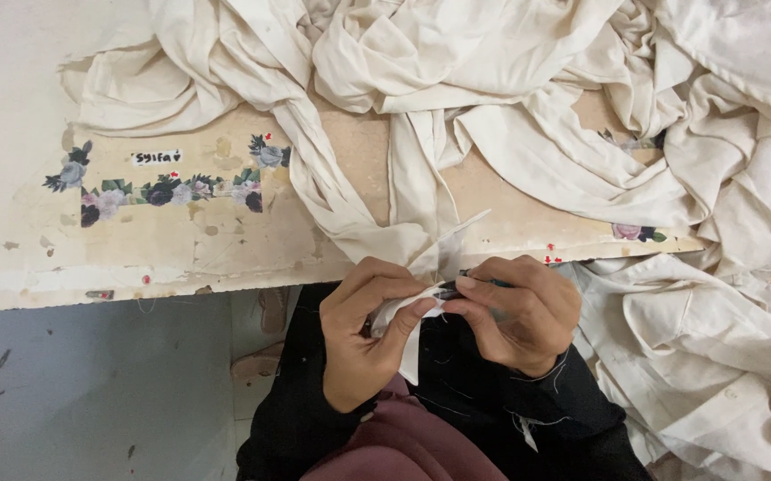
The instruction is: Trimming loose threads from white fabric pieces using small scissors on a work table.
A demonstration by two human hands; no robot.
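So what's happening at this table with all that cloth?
A person sits at the edge of a worn table and works on a strip of cream fabric. The left hand pinches the strip, while the right hand holds a small dark tool against it; what kind of tool is too hidden to tell. The strip leads up to a big heap of cream garments piled over the table. Floral stickers decorate the tabletop on the left.
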